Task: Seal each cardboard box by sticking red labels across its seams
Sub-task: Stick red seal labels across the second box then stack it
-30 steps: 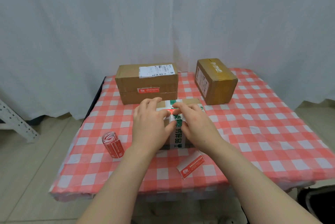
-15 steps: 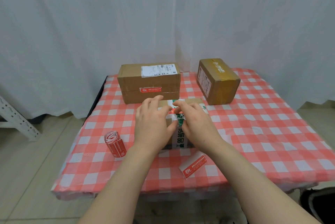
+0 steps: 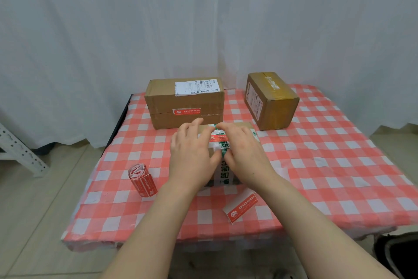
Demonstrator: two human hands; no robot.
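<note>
Nearest me, close to the front edge of the checked tablecloth (image 3: pixel 328 165), a loose red label on its white backing (image 3: pixel 241 208) lies at an angle, just right of centre. Further left a roll of red labels (image 3: pixel 142 180) lies on its side, well apart from my arms.

Beyond those, both my hands rest on top of the small cardboard box (image 3: pixel 235 125), which sits in the middle of the table with a strip of white tape printed in green (image 3: pixel 222 174) running down its near face. My left hand (image 3: pixel 192 149) lies flat with the fingers stretched out, its index fingertip at the left end of a red label (image 3: pixel 218 138) that lies across the tape on the box top. My right hand (image 3: pixel 244 149) presses down palm first, fingers only slightly bent, covering the label's right end. Neither hand grips anything.

Just behind stands a large cardboard box (image 3: pixel 184 102) with a white shipping slip (image 3: pixel 196 87) on top and a red sticker (image 3: pixel 187 111) across its front seam. To its right, apart from it, a third box (image 3: pixel 271 100) stands turned at an angle. A white curtain (image 3: pixel 203 18) hangs behind the table.
</note>
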